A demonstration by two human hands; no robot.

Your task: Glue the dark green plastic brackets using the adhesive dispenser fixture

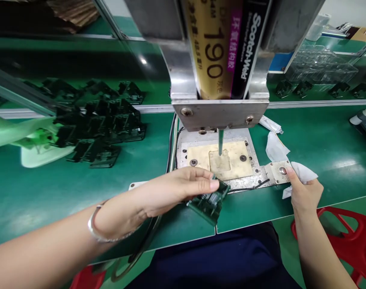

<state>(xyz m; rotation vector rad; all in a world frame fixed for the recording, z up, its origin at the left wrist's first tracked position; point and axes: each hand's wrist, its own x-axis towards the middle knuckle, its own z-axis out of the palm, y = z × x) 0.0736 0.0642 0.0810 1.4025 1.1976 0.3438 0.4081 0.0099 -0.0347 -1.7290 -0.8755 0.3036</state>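
My left hand (197,182) pinches a dark, glossy plastic part (209,204) between thumb and fingers. The part is tilted over the front edge of the metal fixture (183,146). Beyond it, a green-tinted dispensing tip (221,142) points down at the recess in the cream plate (197,154). To the right, my right hand (306,194) is closed on a white wipe (303,173). Its thumb is at the round metal button (283,170) on the fixture's side plate; whether the button is pressed, I cannot tell.
A Scotch-Weld adhesive cartridge (221,52) stands in a metal holder (220,112) above the fixture. Several dark parts (101,120) cluster at left, beside a pale green object (35,136). Another wipe (276,146) and a white tube (271,124) lie right. Red stools (348,237) stand below.
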